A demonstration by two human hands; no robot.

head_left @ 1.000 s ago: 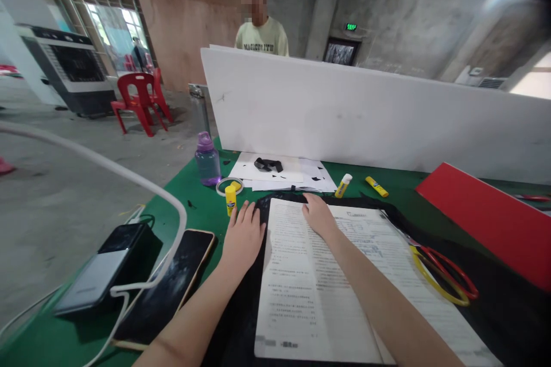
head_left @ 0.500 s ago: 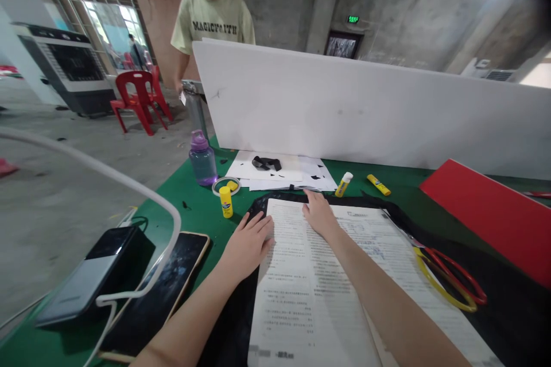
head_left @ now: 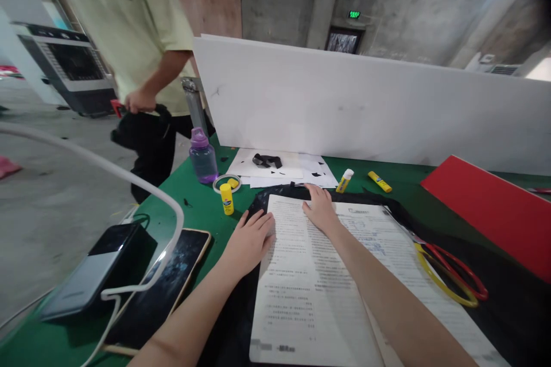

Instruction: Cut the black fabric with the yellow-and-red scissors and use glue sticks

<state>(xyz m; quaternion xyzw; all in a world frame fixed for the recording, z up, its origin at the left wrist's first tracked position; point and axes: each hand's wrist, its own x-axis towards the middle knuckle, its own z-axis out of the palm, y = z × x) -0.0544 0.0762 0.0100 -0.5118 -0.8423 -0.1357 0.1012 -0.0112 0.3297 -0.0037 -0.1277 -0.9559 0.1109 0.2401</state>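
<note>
A printed booklet [head_left: 301,281] lies open on a black sheet [head_left: 508,321] on the green table [head_left: 172,206]. My left hand [head_left: 249,238] rests flat with fingers stretched out, fingertips on the booklet's left edge. My right hand [head_left: 318,206] lies flat, open, on the top of the pages near the fold. Neither hand holds anything.
A yellow glue stick [head_left: 226,199] stands by a tape ring [head_left: 227,183] and a purple bottle [head_left: 204,156]. Two more glue sticks [head_left: 344,180] lie beyond. Scissors [head_left: 451,275], a red board [head_left: 495,212], a phone [head_left: 167,287], a power bank [head_left: 94,269] and a white panel [head_left: 365,103] surround me. A person [head_left: 142,57] walks past at left.
The person behind the white panel has walked round to the left, close to the table's corner. My left hand slid right onto the booklet's edge. My right hand stayed.
</note>
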